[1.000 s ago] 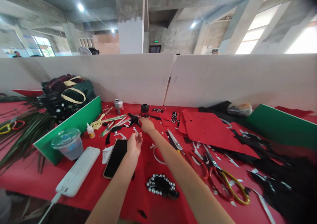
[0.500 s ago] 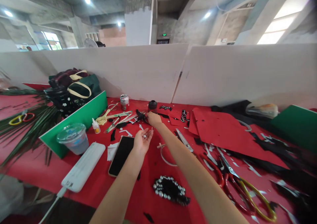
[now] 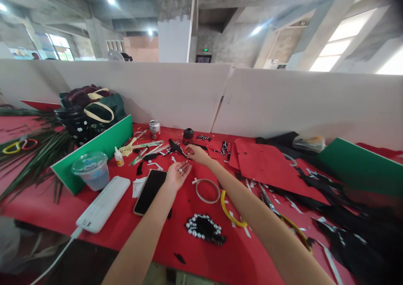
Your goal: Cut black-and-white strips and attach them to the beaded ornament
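My left hand (image 3: 176, 176) is palm up over the red table, fingers stretched and slightly cupped, with a shiny pearl bead (image 3: 180, 170) resting in it. Just beyond and to the right, my right hand (image 3: 197, 154) has its fingers pinched together; whatever is between them is too small to make out. Close to its fingertips lies a strip of black material (image 3: 176, 146), and a dark jar (image 3: 188, 135) stands behind. Nearer to me, a pearl string on black fabric (image 3: 204, 227) lies between my forearms. A pale ring-shaped hoop (image 3: 208, 191) lies beside my right forearm.
On the left are a phone (image 3: 151, 192), a white power bank (image 3: 103, 205), a plastic cup (image 3: 91, 170) and a glue bottle (image 3: 119, 157). Red sheets (image 3: 273, 167) and scissors (image 3: 270, 199) lie on the right. A white partition (image 3: 151, 92) stands behind.
The view has shifted slightly. My right hand has moved a little away from the dark jar, and more of the hoop now shows. The bead is still in my left palm.
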Action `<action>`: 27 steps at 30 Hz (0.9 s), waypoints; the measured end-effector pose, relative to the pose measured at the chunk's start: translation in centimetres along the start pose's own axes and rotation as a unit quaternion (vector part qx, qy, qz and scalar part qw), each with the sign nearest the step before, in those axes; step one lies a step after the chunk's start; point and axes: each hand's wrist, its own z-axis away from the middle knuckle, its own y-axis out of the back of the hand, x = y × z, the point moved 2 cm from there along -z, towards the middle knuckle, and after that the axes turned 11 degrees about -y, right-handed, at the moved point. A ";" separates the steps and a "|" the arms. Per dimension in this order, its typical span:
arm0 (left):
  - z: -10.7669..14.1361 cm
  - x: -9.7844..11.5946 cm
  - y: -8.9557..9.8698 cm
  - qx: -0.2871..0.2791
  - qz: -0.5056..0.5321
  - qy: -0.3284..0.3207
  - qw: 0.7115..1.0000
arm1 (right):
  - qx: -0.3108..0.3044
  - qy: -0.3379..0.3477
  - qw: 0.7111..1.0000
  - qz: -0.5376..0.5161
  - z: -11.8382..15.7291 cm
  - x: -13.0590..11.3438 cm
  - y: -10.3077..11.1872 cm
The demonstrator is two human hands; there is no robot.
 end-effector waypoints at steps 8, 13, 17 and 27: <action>-0.8 0.2 0.1 0.005 0.037 -0.032 0.999 | -0.229 0.046 0.925 -0.299 1.3 -2.0 0.1; -0.5 0.3 -0.2 0.005 0.043 -0.008 0.999 | -0.229 0.041 0.937 -0.259 1.4 -3.3 1.0; -0.7 0.4 0.2 0.039 0.024 0.013 0.999 | -0.005 -0.003 0.995 -0.098 0.5 -3.8 2.2; -1.1 0.7 0.9 0.048 0.035 0.003 0.998 | 0.038 0.013 0.985 0.169 -4.0 -4.7 -1.2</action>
